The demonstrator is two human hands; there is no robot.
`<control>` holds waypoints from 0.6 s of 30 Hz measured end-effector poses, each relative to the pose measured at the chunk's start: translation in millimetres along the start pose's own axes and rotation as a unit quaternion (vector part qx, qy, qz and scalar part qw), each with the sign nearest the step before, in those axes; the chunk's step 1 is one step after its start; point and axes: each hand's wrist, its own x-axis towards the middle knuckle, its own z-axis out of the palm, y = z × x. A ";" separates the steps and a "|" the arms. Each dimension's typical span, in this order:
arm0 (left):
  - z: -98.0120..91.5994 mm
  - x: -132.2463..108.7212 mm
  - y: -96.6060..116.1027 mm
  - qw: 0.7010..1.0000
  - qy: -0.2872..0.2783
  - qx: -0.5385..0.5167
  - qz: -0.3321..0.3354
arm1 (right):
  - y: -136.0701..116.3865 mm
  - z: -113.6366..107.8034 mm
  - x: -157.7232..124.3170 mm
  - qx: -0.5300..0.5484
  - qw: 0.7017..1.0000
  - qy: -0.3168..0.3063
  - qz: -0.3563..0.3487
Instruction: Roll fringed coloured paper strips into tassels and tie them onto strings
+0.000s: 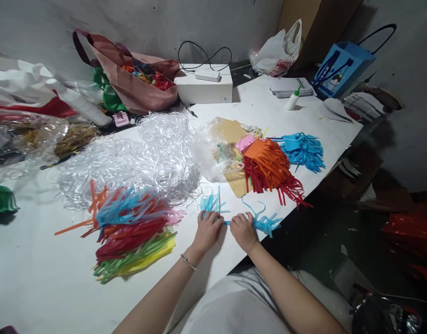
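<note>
A light blue fringed strip lies at the table's front edge, its middle twisted narrow and fringes spreading at both ends. My left hand has its fingers closed on the left part of it, and my right hand grips the right part. A short blue stretch shows between the hands. Left of them lies a pile of fringed strips in orange, blue, red, pink, green and yellow. Orange and dark red tassels rest beyond my right hand, with blue tassels farther right.
White stringy ribbon covers the table's middle left. Behind stand a pink bag, a white box, a plastic bag and a blue bag. A glue bottle stands at the back right.
</note>
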 end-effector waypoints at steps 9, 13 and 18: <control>7.6 0.6 -3.2 0.999 -0.008 -0.028 0.015 | -3.2 -1.4 4.9 0.022 1.000 -0.017 -0.010; 4.5 2.8 -6.9 0.998 -0.023 -0.055 0.022 | -4.5 2.4 9.0 0.020 1.000 -0.020 -0.008; 6.6 -0.1 -11.7 0.998 -0.009 -0.060 0.017 | -2.6 4.2 8.3 0.017 0.999 -0.023 -0.023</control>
